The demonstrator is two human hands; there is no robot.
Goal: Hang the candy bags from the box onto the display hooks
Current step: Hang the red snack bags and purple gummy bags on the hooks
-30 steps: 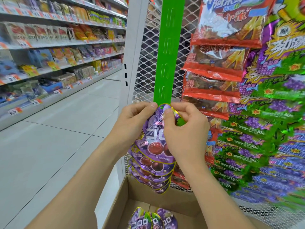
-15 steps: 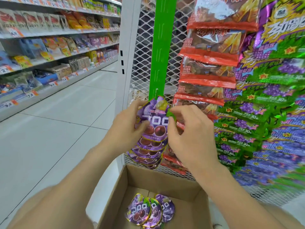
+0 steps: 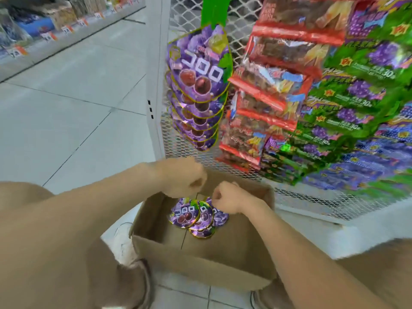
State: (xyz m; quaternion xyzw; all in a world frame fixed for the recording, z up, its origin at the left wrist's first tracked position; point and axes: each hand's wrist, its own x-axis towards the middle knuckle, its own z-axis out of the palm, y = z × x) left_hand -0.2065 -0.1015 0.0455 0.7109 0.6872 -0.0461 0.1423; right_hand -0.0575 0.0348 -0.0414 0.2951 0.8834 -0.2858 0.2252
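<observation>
At the far left the store shelves [image 3: 55, 30] run along the aisle and play no part in our job. Half a second ago both our hands were up at the green strip [image 3: 215, 10], fixing a purple bag onto it; now they are down at the box. Our left hand [image 3: 180, 177] is over the box's far rim, fingers curled in toward the palm with nothing showing in them. Above it the hung candy bags [image 3: 198, 70] dangle in an overlapping column from the strip, no hand touching them, so we judge the latest bag hung. Below, in the cardboard box [image 3: 200, 270], the loose candy bags [image 3: 189, 214] lie overlapping on the bottom, about three of them. Our right hand [image 3: 227, 200] is just over their right edge, fingers curled; blur keeps us from telling whether they already pinch a bag or are only closing on one. Further right hang the red snack packs [image 3: 278, 63] and the green grape packs [image 3: 367, 85]. We judge the step in hand is fetching the next bag, and the strip shows bare length above to take it.
</observation>
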